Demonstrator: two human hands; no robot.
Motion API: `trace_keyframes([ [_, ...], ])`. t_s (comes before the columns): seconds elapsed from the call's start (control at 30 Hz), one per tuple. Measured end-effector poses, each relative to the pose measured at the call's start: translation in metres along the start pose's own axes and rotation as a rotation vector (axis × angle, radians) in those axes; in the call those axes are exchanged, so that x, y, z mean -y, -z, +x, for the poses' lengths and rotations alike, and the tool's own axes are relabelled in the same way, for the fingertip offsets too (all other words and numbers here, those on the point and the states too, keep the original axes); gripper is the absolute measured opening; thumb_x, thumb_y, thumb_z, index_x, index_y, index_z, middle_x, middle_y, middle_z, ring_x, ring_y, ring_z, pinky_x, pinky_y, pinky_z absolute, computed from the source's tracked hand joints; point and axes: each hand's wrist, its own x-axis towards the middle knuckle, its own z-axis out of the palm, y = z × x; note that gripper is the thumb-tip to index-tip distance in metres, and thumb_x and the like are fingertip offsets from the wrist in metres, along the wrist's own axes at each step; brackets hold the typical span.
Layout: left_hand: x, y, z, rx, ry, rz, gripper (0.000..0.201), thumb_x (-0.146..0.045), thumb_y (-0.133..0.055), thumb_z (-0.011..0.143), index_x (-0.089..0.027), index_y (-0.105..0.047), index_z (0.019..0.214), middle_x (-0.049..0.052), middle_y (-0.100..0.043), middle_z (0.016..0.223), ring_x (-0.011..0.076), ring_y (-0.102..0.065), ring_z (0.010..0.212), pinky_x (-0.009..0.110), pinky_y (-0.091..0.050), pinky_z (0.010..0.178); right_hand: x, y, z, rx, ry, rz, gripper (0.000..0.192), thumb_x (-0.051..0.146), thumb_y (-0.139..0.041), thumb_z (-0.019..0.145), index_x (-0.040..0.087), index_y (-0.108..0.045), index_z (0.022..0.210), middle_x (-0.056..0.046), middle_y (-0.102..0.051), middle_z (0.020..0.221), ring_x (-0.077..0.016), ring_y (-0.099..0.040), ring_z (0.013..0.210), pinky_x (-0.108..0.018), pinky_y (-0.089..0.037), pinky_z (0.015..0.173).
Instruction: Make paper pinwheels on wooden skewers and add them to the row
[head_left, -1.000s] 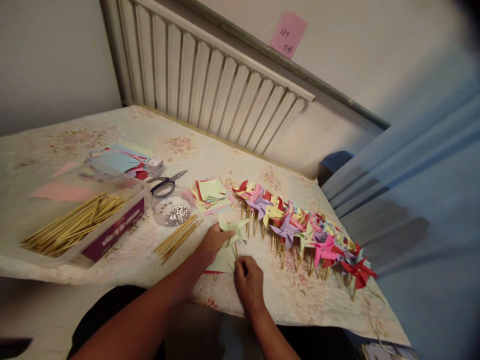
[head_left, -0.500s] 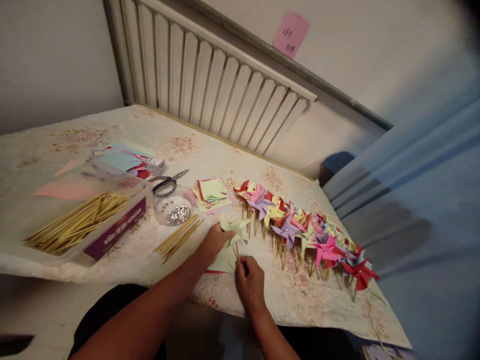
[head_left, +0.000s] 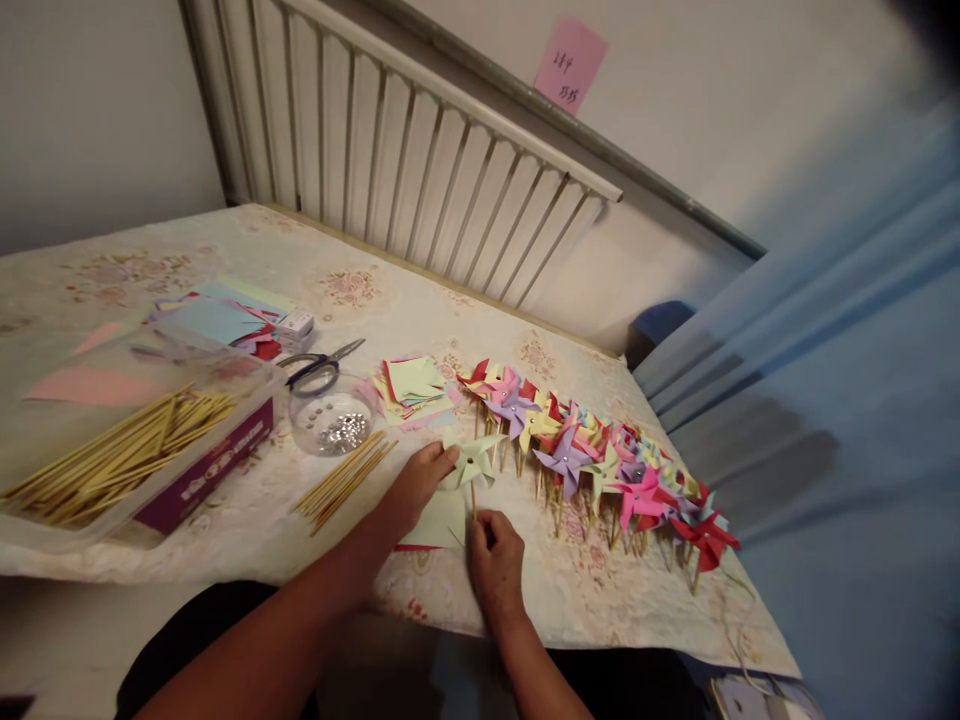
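Observation:
My right hand (head_left: 497,562) is closed around the lower part of a thin wooden stick that carries a pale green paper pinwheel (head_left: 474,464). My left hand (head_left: 421,480) is closed at the left side of the pinwheel's head, thumb uppermost, with the blades facing me. A dark dot shows at the pinwheel's centre. Below the left hand, a pale green paper square (head_left: 439,522) with cut slits lies over a red sheet at the table's front edge. Several loose sticks (head_left: 343,482) lie left of my left hand.
Many finished pinwheels (head_left: 566,458) stand in rows at right. A clear box (head_left: 251,420) holds sticks; a round dish (head_left: 298,420) holds small metal fasteners. Scissors (head_left: 319,372), a stack of paper squares (head_left: 415,380) and a small white box (head_left: 295,325) lie behind. A radiator (head_left: 420,160) lines the wall.
My left thumb has drawn back left from the pinwheel's centre to its edge, uncovering the middle. My right hand keeps its hold on the stick. The whole view has shifted slightly.

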Motion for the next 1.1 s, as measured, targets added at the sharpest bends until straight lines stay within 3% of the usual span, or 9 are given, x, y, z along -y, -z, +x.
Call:
trace_keyframes([
  [0.2, -0.0003, 0.0030, 0.0014, -0.044, -0.012, 0.070, 0.045, -0.059, -0.056, 0.080, -0.015, -0.065, 0.082, 0.005, -0.066, 0.076, 0.0159, -0.059, 0.067, 0.026, -0.044, 0.063, -0.0006, 0.0001, 0.0013, -0.021, -0.020, 0.019, 0.018, 0.024, -0.049, 0.088, 0.018, -0.063, 0.077, -0.002, -0.062, 0.071, -0.0159, -0.054, 0.066, -0.026, -0.040, 0.064],
  [0.37, 0.0019, 0.0066, 0.0024, -0.032, 0.067, 0.201, 0.031, -0.046, -0.065, 0.074, -0.016, -0.063, 0.080, 0.006, -0.067, 0.086, 0.0166, -0.064, 0.075, 0.025, -0.044, 0.066, -0.0004, 0.0003, 0.0019, -0.047, -0.031, 0.031, 0.019, 0.023, -0.048, 0.087, 0.018, -0.062, 0.075, -0.001, -0.061, 0.069, -0.0154, -0.054, 0.065, -0.025, -0.040, 0.064],
  [0.6, 0.0063, 0.0093, 0.0024, 0.090, 0.205, 0.318, 0.020, -0.035, -0.059, 0.076, -0.016, -0.056, 0.081, 0.004, -0.068, 0.074, 0.0118, -0.060, 0.061, 0.024, -0.041, 0.060, 0.0002, 0.0018, 0.0019, -0.054, -0.033, 0.018, 0.018, 0.023, -0.049, 0.086, 0.018, -0.063, 0.076, 0.000, -0.060, 0.068, -0.0146, -0.052, 0.064, -0.025, -0.039, 0.063],
  [1.1, 0.0040, 0.0034, 0.0055, 0.091, 0.135, 0.536, 0.015, -0.025, -0.046, 0.079, -0.017, -0.048, 0.066, -0.003, -0.056, 0.052, 0.0060, -0.037, 0.039, 0.022, -0.025, 0.044, -0.0002, 0.0020, 0.0020, -0.058, -0.023, 0.022, 0.017, 0.020, -0.050, 0.085, 0.018, -0.063, 0.075, 0.000, -0.059, 0.067, -0.0139, -0.051, 0.062, -0.024, -0.038, 0.061],
])
